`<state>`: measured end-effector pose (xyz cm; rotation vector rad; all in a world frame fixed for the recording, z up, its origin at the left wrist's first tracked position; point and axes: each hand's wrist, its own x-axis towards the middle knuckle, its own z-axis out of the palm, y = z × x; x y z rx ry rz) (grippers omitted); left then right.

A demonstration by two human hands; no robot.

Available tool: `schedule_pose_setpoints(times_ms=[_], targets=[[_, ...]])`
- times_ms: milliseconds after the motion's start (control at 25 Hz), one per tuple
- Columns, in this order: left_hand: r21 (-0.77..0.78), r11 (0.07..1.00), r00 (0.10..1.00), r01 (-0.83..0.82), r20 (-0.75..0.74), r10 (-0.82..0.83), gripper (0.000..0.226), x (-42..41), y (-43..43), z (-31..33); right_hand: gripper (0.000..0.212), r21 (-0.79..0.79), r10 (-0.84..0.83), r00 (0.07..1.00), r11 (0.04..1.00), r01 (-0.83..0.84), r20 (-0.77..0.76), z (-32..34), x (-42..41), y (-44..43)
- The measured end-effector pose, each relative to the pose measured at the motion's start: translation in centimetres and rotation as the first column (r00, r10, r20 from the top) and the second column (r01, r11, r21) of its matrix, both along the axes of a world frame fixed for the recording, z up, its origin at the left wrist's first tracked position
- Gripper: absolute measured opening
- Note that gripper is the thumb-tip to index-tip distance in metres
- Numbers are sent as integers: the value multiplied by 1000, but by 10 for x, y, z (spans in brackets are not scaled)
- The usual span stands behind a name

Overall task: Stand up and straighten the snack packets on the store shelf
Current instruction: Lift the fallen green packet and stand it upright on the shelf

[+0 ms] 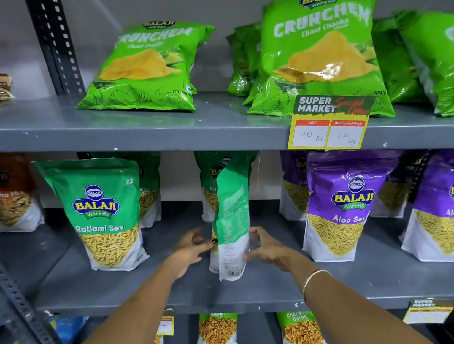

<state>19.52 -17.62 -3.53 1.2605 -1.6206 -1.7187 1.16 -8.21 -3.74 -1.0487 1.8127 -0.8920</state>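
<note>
A green and white Ratlami Sev packet [231, 223] stands on the middle shelf [178, 293], turned edge-on with its printed back facing me. My left hand [189, 249] touches its left side and my right hand [267, 248] grips its lower right edge. Another Ratlami Sev packet [104, 214] stands upright to the left, front facing out. More green packets stand behind, partly hidden. Purple Aloo Sev packets [343, 205] stand upright on the right.
The top shelf carries green Crunchem chip bags [146, 70] leaning back, and a price tag [329, 123] hangs off its front edge. An orange mix packet [6, 195] stands far left. Chana Garam packets [219, 340] fill the bottom shelf. A slotted metal upright [7, 287] runs along the left.
</note>
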Motion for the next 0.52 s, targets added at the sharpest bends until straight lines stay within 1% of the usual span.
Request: schedule_pose_setpoints(times_ms=[40,80,120,200,240,320,400,520], targets=[[-30,999,1000,19,24,-19,75,-2,2,0,81,29,66,997,997,-66,-26,1,2,2],[-77,996,998,42,56,-38,81,-5,3,1,93,42,104,993,994,-102,-56,2,6,4],[-117,991,995,64,85,-54,84,-8,4,3,99,44,113,986,993,-108,-119,2,13,4],[-143,985,990,93,114,-77,86,-11,5,8,111,-8,39,970,999,-42,-240,-1,26,1],[-132,985,990,112,105,-98,85,-11,5,10,112,-47,-15,964,999,2,-266,-4,31,0],[-74,987,988,142,67,-137,84,-11,5,14,101,-142,-124,953,986,87,-277,-8,37,-2],[-18,990,989,143,32,-143,84,-10,2,16,83,-183,-172,958,974,130,-230,-7,33,-5],[-9,988,987,154,38,-153,83,-12,-2,15,70,-152,-81,988,987,61,-129,-2,19,-5]])
